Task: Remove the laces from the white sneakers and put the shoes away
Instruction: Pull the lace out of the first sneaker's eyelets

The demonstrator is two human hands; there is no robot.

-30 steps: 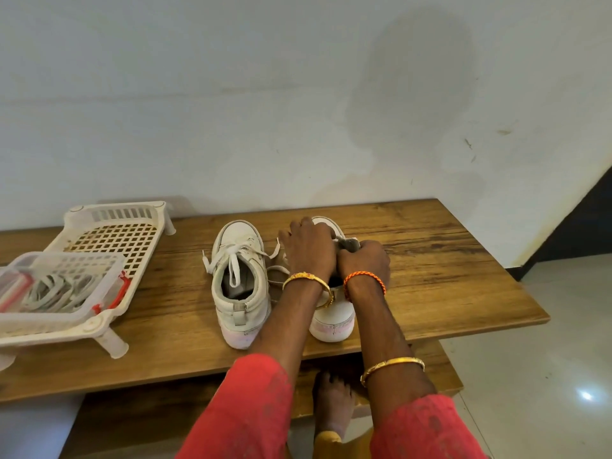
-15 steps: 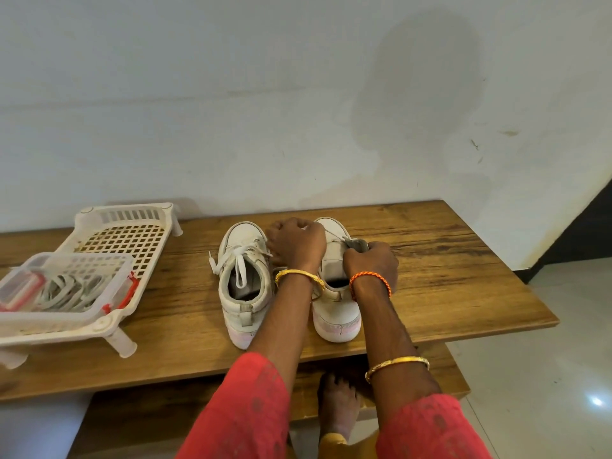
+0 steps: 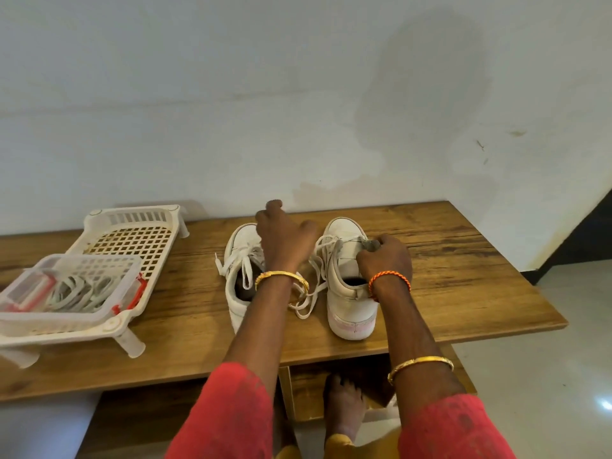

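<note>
Two white sneakers stand side by side on the wooden table (image 3: 463,276), toes toward the wall. The left sneaker (image 3: 235,303) is still laced and tied. On the right sneaker (image 3: 349,303) the white lace (image 3: 309,298) is loose and trails in loops between the shoes. My left hand (image 3: 284,241) is raised over the gap between the shoes, fingers curled, pulling a strand of that lace. My right hand (image 3: 385,260) grips the tongue of the right sneaker near its top eyelets.
A white perforated plastic rack (image 3: 132,240) stands at the table's left, with a clear container (image 3: 66,289) of coiled white laces on it. The wall runs close behind the table. A lower wooden shelf (image 3: 364,376) and a bare foot (image 3: 344,405) show below the front edge.
My left hand has lifted up and to the left, away from the right sneaker, drawing the lace out. More lace now lies loose between the shoes. My right hand stays on the tongue.
</note>
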